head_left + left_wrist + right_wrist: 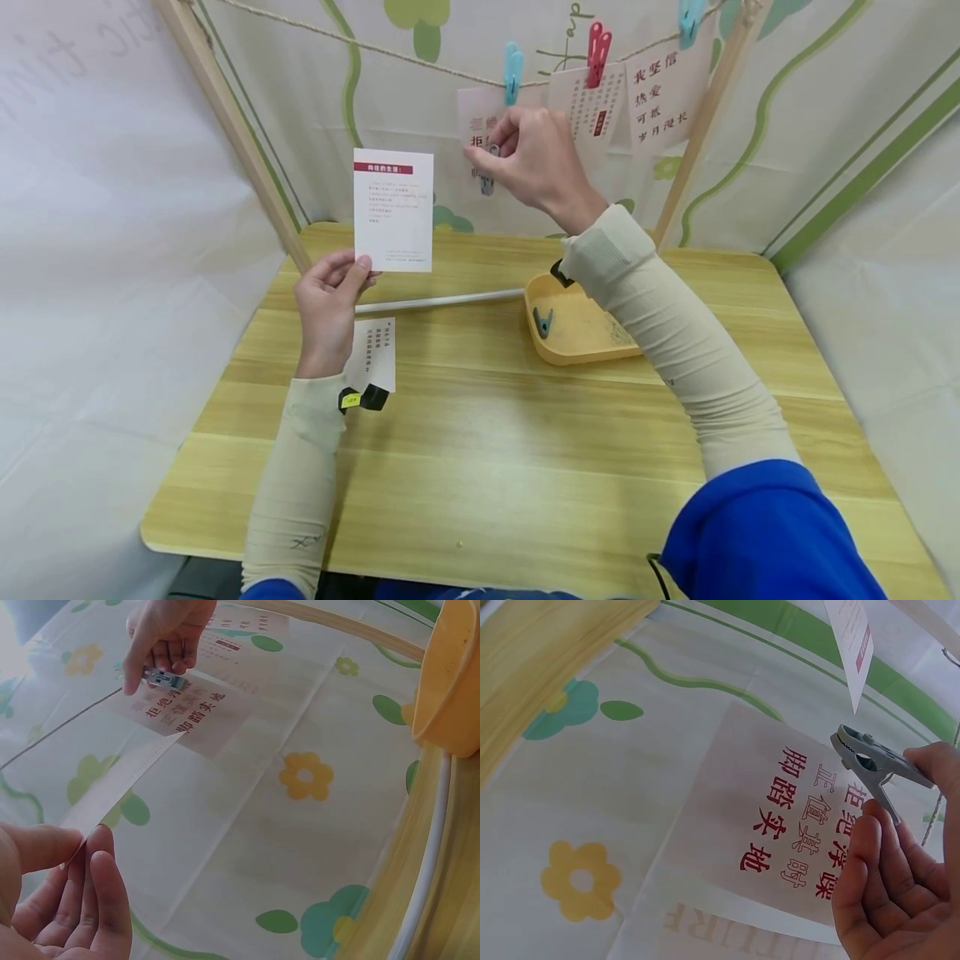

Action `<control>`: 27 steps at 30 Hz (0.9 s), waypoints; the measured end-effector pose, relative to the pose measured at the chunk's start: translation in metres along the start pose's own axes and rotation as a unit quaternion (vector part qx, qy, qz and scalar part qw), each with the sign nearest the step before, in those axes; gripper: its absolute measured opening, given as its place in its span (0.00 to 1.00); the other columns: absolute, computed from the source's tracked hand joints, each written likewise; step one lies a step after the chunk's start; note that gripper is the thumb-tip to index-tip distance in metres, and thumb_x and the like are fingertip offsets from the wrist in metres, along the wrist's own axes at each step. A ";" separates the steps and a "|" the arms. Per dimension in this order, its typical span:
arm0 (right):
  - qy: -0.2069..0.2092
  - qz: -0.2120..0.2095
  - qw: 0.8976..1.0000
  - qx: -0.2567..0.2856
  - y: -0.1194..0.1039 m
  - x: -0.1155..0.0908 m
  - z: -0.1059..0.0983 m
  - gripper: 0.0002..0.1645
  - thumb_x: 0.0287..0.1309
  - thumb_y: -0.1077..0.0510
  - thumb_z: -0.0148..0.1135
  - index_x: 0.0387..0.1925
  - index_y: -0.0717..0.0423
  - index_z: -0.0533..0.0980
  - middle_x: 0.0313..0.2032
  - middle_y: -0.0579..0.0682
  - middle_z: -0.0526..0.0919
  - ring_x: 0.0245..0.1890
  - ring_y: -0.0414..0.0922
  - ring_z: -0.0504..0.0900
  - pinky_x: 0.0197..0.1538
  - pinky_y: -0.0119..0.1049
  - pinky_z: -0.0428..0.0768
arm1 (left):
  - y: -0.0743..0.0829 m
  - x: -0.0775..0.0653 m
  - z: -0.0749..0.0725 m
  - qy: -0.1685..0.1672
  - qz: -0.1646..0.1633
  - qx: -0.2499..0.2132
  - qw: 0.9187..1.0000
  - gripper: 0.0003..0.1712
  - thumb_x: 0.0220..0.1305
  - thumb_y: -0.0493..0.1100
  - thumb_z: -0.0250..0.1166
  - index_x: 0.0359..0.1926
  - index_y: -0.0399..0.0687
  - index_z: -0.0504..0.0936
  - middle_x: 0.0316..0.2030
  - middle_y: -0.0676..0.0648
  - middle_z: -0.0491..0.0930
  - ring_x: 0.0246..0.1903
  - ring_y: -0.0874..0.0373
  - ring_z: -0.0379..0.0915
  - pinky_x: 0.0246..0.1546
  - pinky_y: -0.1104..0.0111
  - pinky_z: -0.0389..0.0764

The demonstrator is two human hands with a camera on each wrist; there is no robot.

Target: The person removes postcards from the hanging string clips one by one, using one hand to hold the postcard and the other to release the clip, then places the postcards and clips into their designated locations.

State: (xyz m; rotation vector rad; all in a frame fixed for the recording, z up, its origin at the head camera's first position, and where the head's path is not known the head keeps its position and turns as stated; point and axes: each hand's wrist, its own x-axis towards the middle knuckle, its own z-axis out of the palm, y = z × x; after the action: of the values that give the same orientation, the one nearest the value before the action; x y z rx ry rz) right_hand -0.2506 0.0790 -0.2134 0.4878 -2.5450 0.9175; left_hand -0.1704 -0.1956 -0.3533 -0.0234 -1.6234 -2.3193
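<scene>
My left hand (327, 310) pinches a white card (393, 212) by its lower left corner between thumb and fingers. The card is upright, its red-banded printed side facing the head camera. Higher up, my right hand (542, 157) holds a grey clothespin (881, 766) by its handles. Its jaws look nearly closed in the right wrist view, with nothing between them. Behind that hand, a printed card (772, 817) hangs from the rope (420, 60) under a light blue clothespin (513, 73); the hand partly covers this card in the head view.
Farther right, a red clothespin (597, 55) and another blue clothespin (691, 22) hold cards. Wooden posts (234, 125) support the rope. On the table, a yellow basket (581, 358) contains a grey-green clothespin (542, 323). A white rod (442, 302) and a loose card (381, 354) lie left.
</scene>
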 end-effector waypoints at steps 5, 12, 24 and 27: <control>0.003 -0.008 1.000 0.001 0.005 -0.003 0.001 0.23 0.65 0.44 0.73 0.40 0.62 0.85 0.34 0.54 0.89 0.29 0.39 0.81 0.34 0.25 0.80 | -0.003 -0.002 -0.001 -0.001 0.001 0.005 1.000 0.06 0.69 0.32 0.69 0.45 0.37 0.85 0.37 0.46 0.89 0.36 0.59 0.87 0.44 0.73 0.90; 0.007 -0.016 1.000 0.000 0.013 -0.007 0.003 0.21 0.65 0.46 0.73 0.39 0.63 0.85 0.33 0.55 0.90 0.28 0.40 0.81 0.33 0.25 0.78 | -0.006 -0.004 -0.003 0.002 -0.001 0.012 1.000 0.05 0.70 0.32 0.69 0.45 0.37 0.85 0.36 0.47 0.89 0.35 0.60 0.86 0.42 0.74 0.90; -0.001 -0.010 1.000 0.005 0.026 -0.013 0.007 0.21 0.65 0.46 0.73 0.39 0.63 0.85 0.34 0.55 0.89 0.29 0.43 0.80 0.34 0.26 0.77 | -0.010 -0.007 -0.007 0.003 -0.003 0.024 1.000 0.04 0.70 0.32 0.69 0.44 0.38 0.85 0.35 0.48 0.89 0.34 0.60 0.86 0.42 0.75 0.89; -0.006 -0.003 1.000 0.004 0.028 -0.015 0.008 0.21 0.65 0.47 0.73 0.40 0.64 0.85 0.36 0.57 0.89 0.31 0.43 0.80 0.34 0.26 0.78 | -0.011 -0.007 -0.007 0.004 -0.009 0.028 1.000 0.04 0.70 0.32 0.69 0.44 0.38 0.85 0.35 0.48 0.89 0.34 0.60 0.86 0.42 0.74 0.89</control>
State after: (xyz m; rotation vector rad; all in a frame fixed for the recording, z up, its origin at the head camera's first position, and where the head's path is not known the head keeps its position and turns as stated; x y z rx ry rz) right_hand -0.2517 0.0974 -0.2408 0.5039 -2.5498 0.9248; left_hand -0.1652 -0.1971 -0.3672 0.0135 -1.6909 -2.2821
